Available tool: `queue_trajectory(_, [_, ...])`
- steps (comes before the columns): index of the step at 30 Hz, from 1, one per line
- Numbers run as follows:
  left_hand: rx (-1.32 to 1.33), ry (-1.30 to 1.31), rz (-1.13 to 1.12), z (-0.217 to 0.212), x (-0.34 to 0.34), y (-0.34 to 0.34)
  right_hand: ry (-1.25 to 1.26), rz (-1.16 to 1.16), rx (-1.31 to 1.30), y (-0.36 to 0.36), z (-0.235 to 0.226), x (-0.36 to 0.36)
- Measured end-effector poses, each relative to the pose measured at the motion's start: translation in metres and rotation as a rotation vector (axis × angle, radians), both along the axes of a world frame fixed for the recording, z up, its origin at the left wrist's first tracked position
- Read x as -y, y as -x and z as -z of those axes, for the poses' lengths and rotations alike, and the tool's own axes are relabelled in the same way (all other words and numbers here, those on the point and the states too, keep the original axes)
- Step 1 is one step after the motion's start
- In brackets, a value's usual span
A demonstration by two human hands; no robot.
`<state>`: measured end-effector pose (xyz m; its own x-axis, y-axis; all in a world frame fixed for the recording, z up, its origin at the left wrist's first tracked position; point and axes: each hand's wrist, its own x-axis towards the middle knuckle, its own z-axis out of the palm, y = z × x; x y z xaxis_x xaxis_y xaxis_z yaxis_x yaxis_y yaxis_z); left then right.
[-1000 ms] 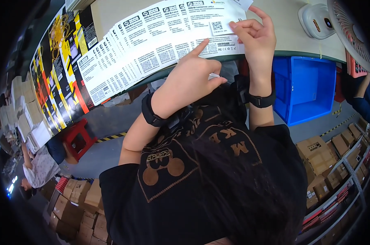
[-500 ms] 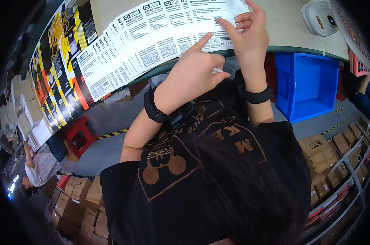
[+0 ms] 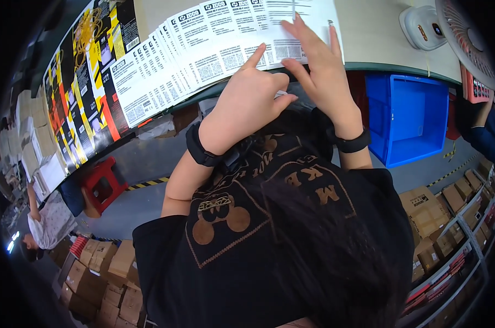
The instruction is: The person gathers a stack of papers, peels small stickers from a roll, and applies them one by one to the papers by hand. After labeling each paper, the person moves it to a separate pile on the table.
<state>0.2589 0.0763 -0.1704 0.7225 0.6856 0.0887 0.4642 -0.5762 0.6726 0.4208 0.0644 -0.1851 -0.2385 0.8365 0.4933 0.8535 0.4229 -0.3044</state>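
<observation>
A fanned row of white printed label sheets (image 3: 203, 41) overlaps along the table's near edge. My left hand (image 3: 247, 95) rests at the fan's lower edge, index finger stretched onto the sheets. Its other fingers are curled, and a small white bit shows near the thumb; I cannot make out what it is. Over the right end of the fan is my right hand (image 3: 324, 71), its fingers spread and slightly blurred. Beneath those fingers the top sheet (image 3: 283, 24) looks smeared by motion. Both wrists wear black bands.
Black, yellow and red printed sheets (image 3: 86, 98) with yellow rubber bands (image 3: 86, 33) lie left. A white device (image 3: 422, 27) and a fan (image 3: 469, 41) stand right. Below the edge are a blue crate (image 3: 417, 120) and a red stool (image 3: 105, 183). Cartons and other people are around.
My right hand has come down and slightly left from the upper right corner of the sheets, its fingers now spread. The left hand has shifted slightly left.
</observation>
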Motion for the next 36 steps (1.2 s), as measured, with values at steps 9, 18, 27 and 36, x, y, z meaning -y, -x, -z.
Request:
queue_trajectory(9, [-0.031,-0.034,0.006,-0.005,0.013,0.008,0.023,-0.004,-0.227,-0.043,0.008,0.007])
queue_trajectory(18, [-0.052,-0.038,0.006,-0.003,0.011,-0.004,0.429,0.129,-1.159,-0.027,0.018,-0.02])
queue_trajectory(27, [-0.044,-0.039,-0.002,0.007,0.0,-0.003,0.318,0.252,-1.083,-0.011,0.032,-0.026])
queue_trajectory(36, [-0.044,-0.022,-0.007,0.016,-0.007,0.003,0.311,0.266,-1.041,-0.002,0.041,-0.033])
